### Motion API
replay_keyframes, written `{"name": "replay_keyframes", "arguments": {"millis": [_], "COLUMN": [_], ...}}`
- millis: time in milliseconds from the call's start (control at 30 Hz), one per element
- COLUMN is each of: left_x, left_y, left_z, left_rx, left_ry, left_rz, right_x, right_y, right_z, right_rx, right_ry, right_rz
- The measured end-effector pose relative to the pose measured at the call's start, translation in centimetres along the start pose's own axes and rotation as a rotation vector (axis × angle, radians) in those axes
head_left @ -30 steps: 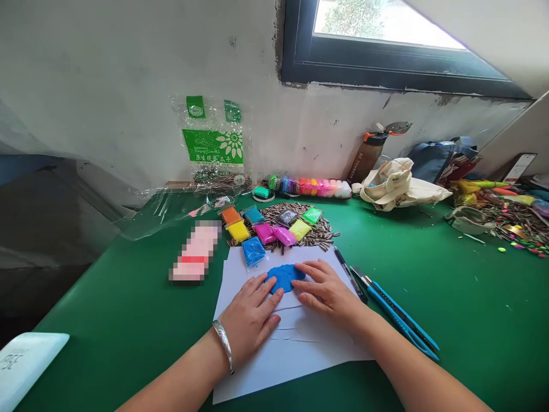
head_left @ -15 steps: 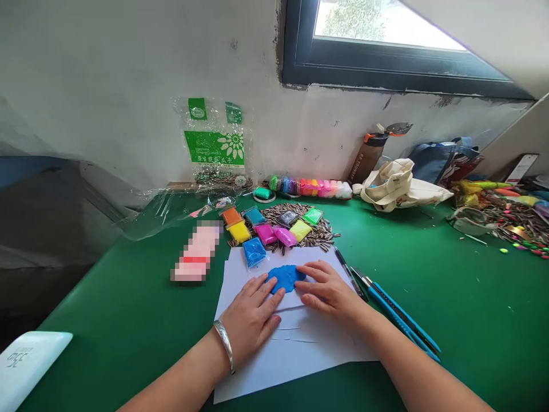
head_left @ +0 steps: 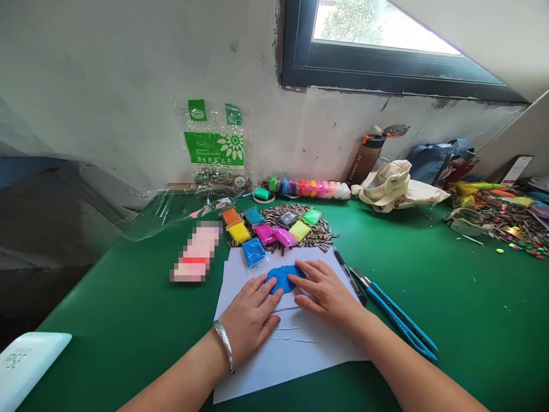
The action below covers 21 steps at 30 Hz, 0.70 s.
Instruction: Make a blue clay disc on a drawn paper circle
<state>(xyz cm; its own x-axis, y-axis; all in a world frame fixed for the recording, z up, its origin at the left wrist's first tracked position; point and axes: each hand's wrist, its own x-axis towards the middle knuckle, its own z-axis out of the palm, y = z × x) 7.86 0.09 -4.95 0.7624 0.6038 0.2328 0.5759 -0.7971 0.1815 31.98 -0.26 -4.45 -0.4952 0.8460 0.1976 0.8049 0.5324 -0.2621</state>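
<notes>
A flattened piece of blue clay lies on white paper in front of me. My left hand, with a silver bangle at its wrist, rests palm down, its spread fingertips on the clay's left edge. From the right, my right hand lies with fingers apart, its fingertips on the clay's right part. Just beyond the paper's far edge are a blue clay packet and several other coloured packets, some on a pile of striped seeds.
Right of the paper lie a black pen and blue-handled tweezers. Farther back stand a brown bottle, a cloth bag and a clear seed bag. A white device sits at the near left.
My right hand has shifted slightly left, its fingers reaching farther over the blue clay. My left hand has barely moved.
</notes>
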Motion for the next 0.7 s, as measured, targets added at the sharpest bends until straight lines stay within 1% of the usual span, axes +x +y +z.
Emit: {"name": "replay_keyframes", "arguments": {"millis": [167, 333, 467, 567, 633, 700], "left_x": [0.0, 0.0, -0.2, -0.4, -0.5, -0.6], "left_y": [0.0, 0.1, -0.3, -0.9, -1.3, -1.4], "left_z": [0.0, -0.3, -0.9, -1.2, -1.2, -1.1], "left_rx": [-0.008, -0.038, -0.086, -0.097, -0.085, -0.056], "left_ry": [0.008, 0.019, 0.125, 0.193, 0.19, 0.15], "left_rz": [0.003, 0.002, -0.015, -0.017, -0.011, 0.009], "right_x": [0.3, 0.5, 0.5, 0.4, 0.4, 0.4], "right_y": [-0.4, 0.0, 0.6, 0.5, 0.4, 0.3], "right_z": [0.0, 0.3, 0.5, 0.4, 0.3, 0.3], "right_rx": [-0.047, -0.011, 0.031, 0.031, 0.033, 0.028], "right_ry": [0.004, 0.006, 0.013, 0.004, 0.014, 0.021], "right_rz": [0.029, 0.042, 0.054, 0.044, 0.036, 0.026]}}
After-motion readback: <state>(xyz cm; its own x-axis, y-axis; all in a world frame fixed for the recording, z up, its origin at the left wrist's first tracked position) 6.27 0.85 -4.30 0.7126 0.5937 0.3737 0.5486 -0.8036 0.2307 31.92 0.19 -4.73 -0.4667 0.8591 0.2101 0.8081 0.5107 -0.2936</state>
